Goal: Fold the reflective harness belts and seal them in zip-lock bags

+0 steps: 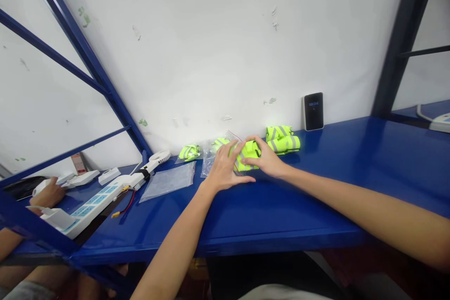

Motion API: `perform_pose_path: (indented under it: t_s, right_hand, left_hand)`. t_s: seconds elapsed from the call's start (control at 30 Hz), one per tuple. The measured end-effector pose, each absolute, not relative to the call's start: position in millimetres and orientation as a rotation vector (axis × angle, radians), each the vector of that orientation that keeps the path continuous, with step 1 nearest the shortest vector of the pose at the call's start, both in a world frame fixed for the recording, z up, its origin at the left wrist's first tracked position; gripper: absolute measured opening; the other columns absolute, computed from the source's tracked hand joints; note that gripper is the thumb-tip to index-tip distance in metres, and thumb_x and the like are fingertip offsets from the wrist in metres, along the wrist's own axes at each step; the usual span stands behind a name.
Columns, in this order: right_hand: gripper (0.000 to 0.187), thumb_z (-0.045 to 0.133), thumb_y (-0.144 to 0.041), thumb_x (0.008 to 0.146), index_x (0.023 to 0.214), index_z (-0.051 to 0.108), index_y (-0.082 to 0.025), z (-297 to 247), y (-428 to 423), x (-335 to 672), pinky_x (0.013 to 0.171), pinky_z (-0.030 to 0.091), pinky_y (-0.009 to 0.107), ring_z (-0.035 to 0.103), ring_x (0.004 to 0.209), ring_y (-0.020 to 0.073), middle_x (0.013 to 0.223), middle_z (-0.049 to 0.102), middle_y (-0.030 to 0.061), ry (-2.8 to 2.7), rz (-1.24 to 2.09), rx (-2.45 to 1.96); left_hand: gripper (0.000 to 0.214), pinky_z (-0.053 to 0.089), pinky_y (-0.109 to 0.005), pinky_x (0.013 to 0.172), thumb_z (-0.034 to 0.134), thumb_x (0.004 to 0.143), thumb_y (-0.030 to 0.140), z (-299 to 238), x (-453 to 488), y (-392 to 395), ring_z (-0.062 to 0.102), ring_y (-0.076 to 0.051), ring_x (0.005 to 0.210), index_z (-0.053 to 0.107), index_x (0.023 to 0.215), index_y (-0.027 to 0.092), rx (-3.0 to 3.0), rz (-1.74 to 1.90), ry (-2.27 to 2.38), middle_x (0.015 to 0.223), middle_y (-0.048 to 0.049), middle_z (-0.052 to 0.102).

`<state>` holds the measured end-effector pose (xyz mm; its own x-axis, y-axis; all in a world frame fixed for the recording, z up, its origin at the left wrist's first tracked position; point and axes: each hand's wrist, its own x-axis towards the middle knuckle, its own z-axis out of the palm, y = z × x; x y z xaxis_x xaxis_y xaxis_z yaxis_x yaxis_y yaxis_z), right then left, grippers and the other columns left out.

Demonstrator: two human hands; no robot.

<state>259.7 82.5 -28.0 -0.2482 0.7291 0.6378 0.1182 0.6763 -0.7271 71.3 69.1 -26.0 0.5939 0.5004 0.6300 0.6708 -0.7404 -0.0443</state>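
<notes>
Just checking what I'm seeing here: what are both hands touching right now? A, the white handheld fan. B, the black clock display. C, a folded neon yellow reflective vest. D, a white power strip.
C. The left hand and right hand are both on the folded neon yellow reflective vest, with its grey stripes showing between them.

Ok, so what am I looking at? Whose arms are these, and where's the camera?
No machine here: one camera worn on a person's head looks down at their own bare arms. Their left hand and right hand both touch a folded neon-yellow reflective vest on a blue steel shelf. Another folded vest lies just behind, and a clear plastic bag lies to the left. At far left is another person's hand.
</notes>
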Motion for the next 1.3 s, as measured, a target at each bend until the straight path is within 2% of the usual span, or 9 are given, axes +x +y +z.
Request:
perform_pose_path:
  t_s: [0.17, 0.23, 0.43, 0.6, 0.8, 0.97, 1.07, 1.17, 1.3]
  right_hand:
    - [0.048, 0.072, -0.030, 0.066, 0.105, 0.046, -0.022, -28, 83, 258, 0.082, 0.042, 0.034, 0.052, 0.090, 0.0212, 0.095, 0.054, 0.0009, -1.703, 0.677, -0.698]
    - [0.047, 0.072, -0.030, 0.065, 0.103, 0.046, -0.022, -28, 83, 259, 0.080, 0.042, 0.033, 0.052, 0.086, 0.0202, 0.093, 0.053, 0.0004, -1.703, 0.683, -0.710]
    - [0.045, 0.072, -0.031, 0.065, 0.099, 0.045, -0.021, -32, 89, 260, 0.083, 0.042, 0.034, 0.051, 0.089, 0.0205, 0.093, 0.051, 0.0004, -1.712, 0.695, -0.751]
    - [0.046, 0.072, -0.030, 0.064, 0.101, 0.048, -0.021, -38, 91, 256, 0.091, 0.040, 0.038, 0.050, 0.100, 0.0230, 0.100, 0.051, 0.0022, -1.743, 0.662, -0.785]
    - [0.059, 0.068, -0.030, 0.072, 0.122, 0.040, -0.020, -41, 85, 254, 0.091, 0.042, 0.038, 0.054, 0.097, 0.0209, 0.105, 0.054, 0.0041, -1.830, 0.801, -0.740]
    - [0.069, 0.074, -0.030, 0.069, 0.129, 0.042, -0.021, -38, 96, 267, 0.097, 0.039, 0.039, 0.051, 0.109, 0.0229, 0.121, 0.052, 0.0066, -1.952, 0.848, -0.687]
    - [0.069, 0.075, -0.028, 0.067, 0.129, 0.047, -0.020, -36, 101, 272, 0.086, 0.046, 0.038, 0.055, 0.092, 0.0202, 0.103, 0.057, 0.0046, -1.991, 0.861, -0.715]
    - [0.066, 0.077, -0.027, 0.065, 0.125, 0.050, -0.017, -35, 100, 270, 0.070, 0.049, 0.032, 0.055, 0.072, 0.0155, 0.081, 0.053, -0.0007, -1.929, 0.928, -0.801]
    - [0.067, 0.079, -0.026, 0.063, 0.123, 0.049, -0.017, -34, 96, 266, 0.062, 0.048, 0.028, 0.056, 0.066, 0.0132, 0.076, 0.051, -0.0032, -1.852, 1.004, -0.799]
  left_hand:
    - [0.115, 0.019, -0.056, 0.112, 0.065, 0.061, 0.072, -29, 72, 72, 0.016, -0.036, 0.142, 0.009, 0.149, 0.025, -2.558, -0.796, -0.986, 0.154, -0.0185, 0.016]
    - [0.118, 0.015, -0.057, 0.113, 0.067, 0.061, 0.069, -30, 69, 73, 0.012, -0.035, 0.144, 0.003, 0.150, 0.025, -2.532, -0.801, -1.062, 0.155, -0.0174, 0.014]
    - [0.122, 0.015, -0.057, 0.113, 0.073, 0.058, 0.065, -32, 68, 73, 0.017, -0.035, 0.143, 0.004, 0.150, 0.022, -2.531, -0.861, -1.281, 0.154, -0.0163, 0.023]
    - [0.092, 0.019, -0.052, 0.113, 0.072, 0.067, 0.046, -34, 75, 70, 0.031, -0.032, 0.136, 0.026, 0.144, 0.022, -2.563, -0.949, -1.217, 0.144, -0.0133, 0.039]
    - [0.083, 0.028, -0.048, 0.109, 0.069, 0.071, 0.037, -37, 71, 76, 0.041, -0.029, 0.125, 0.028, 0.141, 0.019, -2.649, -0.885, -1.145, 0.132, -0.0144, 0.045]
    - [0.084, 0.020, -0.054, 0.110, 0.070, 0.070, 0.035, -40, 62, 85, 0.039, -0.032, 0.126, 0.028, 0.140, 0.020, -2.620, -0.745, -1.187, 0.131, -0.0142, 0.045]
    - [0.085, 0.018, -0.054, 0.111, 0.071, 0.069, 0.035, -40, 58, 86, 0.039, -0.032, 0.127, 0.027, 0.140, 0.021, -2.597, -0.707, -1.214, 0.132, -0.0142, 0.044]
    - [0.084, 0.020, -0.053, 0.110, 0.071, 0.069, 0.036, -38, 56, 83, 0.041, -0.032, 0.125, 0.029, 0.139, 0.021, -2.568, -0.703, -1.224, 0.130, -0.0141, 0.046]
    - [0.084, 0.020, -0.052, 0.110, 0.071, 0.070, 0.039, -35, 55, 78, 0.040, -0.031, 0.125, 0.028, 0.140, 0.020, -2.546, -0.700, -1.173, 0.131, -0.0144, 0.046]
